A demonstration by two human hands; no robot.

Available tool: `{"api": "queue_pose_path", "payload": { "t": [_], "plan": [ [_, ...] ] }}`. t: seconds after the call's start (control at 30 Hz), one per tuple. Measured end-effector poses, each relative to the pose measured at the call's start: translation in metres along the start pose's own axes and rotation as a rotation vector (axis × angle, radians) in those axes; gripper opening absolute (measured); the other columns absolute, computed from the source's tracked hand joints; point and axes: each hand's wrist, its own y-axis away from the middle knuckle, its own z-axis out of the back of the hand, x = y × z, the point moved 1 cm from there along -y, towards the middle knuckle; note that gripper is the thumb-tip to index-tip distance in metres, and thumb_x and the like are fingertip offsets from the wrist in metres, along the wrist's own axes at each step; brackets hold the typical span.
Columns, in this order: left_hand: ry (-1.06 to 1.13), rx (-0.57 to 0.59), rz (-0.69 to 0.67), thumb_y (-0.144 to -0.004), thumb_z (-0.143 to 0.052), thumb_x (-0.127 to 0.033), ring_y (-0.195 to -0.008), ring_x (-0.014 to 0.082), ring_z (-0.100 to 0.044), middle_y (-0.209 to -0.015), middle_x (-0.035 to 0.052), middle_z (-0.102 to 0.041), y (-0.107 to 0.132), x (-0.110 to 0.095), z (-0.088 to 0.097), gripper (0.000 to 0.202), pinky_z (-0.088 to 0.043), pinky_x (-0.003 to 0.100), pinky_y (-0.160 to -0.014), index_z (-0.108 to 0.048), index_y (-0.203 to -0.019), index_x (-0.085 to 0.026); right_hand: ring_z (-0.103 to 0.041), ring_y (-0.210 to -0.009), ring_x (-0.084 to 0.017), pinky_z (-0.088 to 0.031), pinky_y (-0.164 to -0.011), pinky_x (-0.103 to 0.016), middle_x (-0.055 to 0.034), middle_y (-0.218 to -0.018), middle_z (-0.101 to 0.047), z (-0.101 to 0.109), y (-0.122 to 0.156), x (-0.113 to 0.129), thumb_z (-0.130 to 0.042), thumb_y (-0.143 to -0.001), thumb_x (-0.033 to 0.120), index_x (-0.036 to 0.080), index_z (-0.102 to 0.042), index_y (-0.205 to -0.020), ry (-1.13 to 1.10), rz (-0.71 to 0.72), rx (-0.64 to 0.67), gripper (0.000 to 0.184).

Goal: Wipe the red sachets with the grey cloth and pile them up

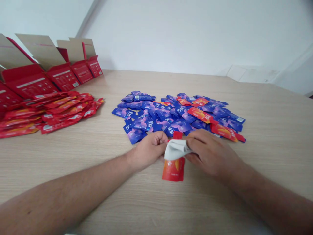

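Two bare hands, in use. Left hand [148,150]: fingers curled, pinching the left edge of one red-orange pouch [173,172]. Right hand [207,151]: fingers closed on one white cloth [176,149], folded across the front of that pouch. The pouch hangs between the hands, nearer the wearer than the pile; its red top shows above the cloth, its printed lower part below.

Surface: one table [274,137], pale wood grain. Room: plain white wall [171,39] behind; one pale panel [253,74] low at the right.

Counts: one pile of blue pouches [163,114] just beyond the hands, overlapping, too many to count; at least four red pouches [200,115] lying on it. One heap of red packets [65,109] at left, uncountable. Five red boxes [33,81] in a row behind the heap, the leftmost cut by the frame; four tan flaps [41,49] raised.
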Motion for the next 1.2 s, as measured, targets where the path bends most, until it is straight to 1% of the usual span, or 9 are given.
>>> {"api": "queue_pose_path", "payload": {
  "t": [0.1,0.2,0.27,0.4,0.47,0.63,0.83,1.03,1.2],
  "plan": [
    [0.023,-0.023,0.001,-0.083,-0.076,-0.043,-0.054,0.0088,-0.048,-0.066,-0.0037,-0.057,0.0,0.0,-0.001,0.031,-0.036,0.021,-0.053,-0.055,-0.081,-0.02,-0.064,-0.094,-0.03,-0.053,-0.083,-0.045,-0.0139,-0.103,-0.069,-0.004,-0.001,-0.001,-0.065,-0.099,0.026,0.017,-0.068,-0.1,-0.014,-0.034,-0.006,0.01],
    [0.011,-0.031,-0.017,-0.085,-0.074,-0.043,-0.056,0.0086,-0.046,-0.067,-0.0038,-0.055,0.0,0.002,0.0,0.03,-0.036,0.021,-0.053,-0.056,-0.083,-0.019,-0.066,-0.096,-0.027,-0.053,-0.084,-0.042,-0.0101,-0.108,-0.071,-0.008,0.001,0.008,-0.068,-0.096,0.021,0.021,-0.069,-0.104,-0.088,0.094,0.078,0.008],
    [0.017,-0.026,-0.018,-0.085,-0.074,-0.042,-0.056,0.0086,-0.047,-0.068,-0.0038,-0.056,0.0,0.002,0.001,0.029,-0.036,0.021,-0.053,-0.056,-0.084,-0.019,-0.067,-0.098,-0.027,-0.053,-0.085,-0.041,-0.0088,-0.111,-0.072,-0.008,0.003,0.01,-0.068,-0.095,0.019,0.022,-0.068,-0.106,-0.094,0.135,0.081,0.011],
    [0.012,-0.026,-0.024,-0.083,-0.074,-0.039,-0.055,0.008,-0.048,-0.067,-0.0042,-0.056,-0.001,0.002,0.0,0.028,-0.036,0.021,-0.053,-0.056,-0.083,-0.018,-0.066,-0.096,-0.028,-0.054,-0.084,-0.042,-0.0115,-0.104,-0.07,-0.008,0.001,-0.001,-0.068,-0.097,0.023,0.018,-0.067,-0.102,-0.001,-0.006,-0.059,0.007],
    [0.012,-0.034,-0.027,-0.083,-0.074,-0.037,-0.054,0.0077,-0.049,-0.067,-0.0041,-0.057,-0.002,0.002,0.0,0.026,-0.037,0.02,-0.053,-0.056,-0.082,-0.018,-0.065,-0.095,-0.027,-0.054,-0.083,-0.041,-0.011,-0.103,-0.069,-0.009,0.0,-0.004,-0.068,-0.097,0.025,0.018,-0.066,-0.101,-0.004,-0.037,-0.064,0.008],
    [-0.001,-0.022,-0.017,-0.087,-0.071,-0.04,-0.054,0.0085,-0.047,-0.065,-0.0041,-0.056,-0.001,0.003,0.001,0.027,-0.035,0.021,-0.052,-0.054,-0.085,-0.019,-0.066,-0.094,-0.025,-0.053,-0.083,-0.038,-0.0079,-0.106,-0.072,-0.012,0.002,0.005,-0.067,-0.097,0.021,0.021,-0.067,-0.099,-0.101,0.131,0.03,0.002],
    [-0.019,-0.022,-0.018,-0.086,-0.072,-0.038,-0.054,0.0073,-0.047,-0.066,-0.0048,-0.056,-0.001,0.001,0.001,0.026,-0.035,0.02,-0.052,-0.056,-0.083,-0.018,-0.066,-0.096,-0.028,-0.053,-0.083,-0.041,-0.0105,-0.102,-0.068,-0.009,0.0,-0.005,-0.069,-0.098,0.027,0.018,-0.066,-0.101,-0.013,-0.062,-0.055,0.01],
    [-0.022,-0.015,-0.025,-0.088,-0.07,-0.04,-0.055,0.0086,-0.046,-0.065,-0.0046,-0.055,-0.001,0.003,0.002,0.026,-0.034,0.021,-0.051,-0.055,-0.084,-0.019,-0.067,-0.095,-0.025,-0.053,-0.085,-0.039,-0.0071,-0.105,-0.071,-0.011,0.002,0.005,-0.07,-0.095,0.022,0.021,-0.066,-0.098,-0.115,0.115,0.048,0.005],
    [0.007,-0.016,-0.02,-0.086,-0.072,-0.038,-0.054,0.0079,-0.05,-0.067,-0.0044,-0.057,-0.002,0.003,0.001,0.026,-0.038,0.021,-0.053,-0.056,-0.084,-0.018,-0.065,-0.091,-0.027,-0.052,-0.079,-0.04,-0.0088,-0.099,-0.068,-0.008,-0.001,-0.004,-0.07,-0.098,0.028,0.019,-0.065,-0.098,-0.012,-0.047,-0.046,0.011]
  ]
}}
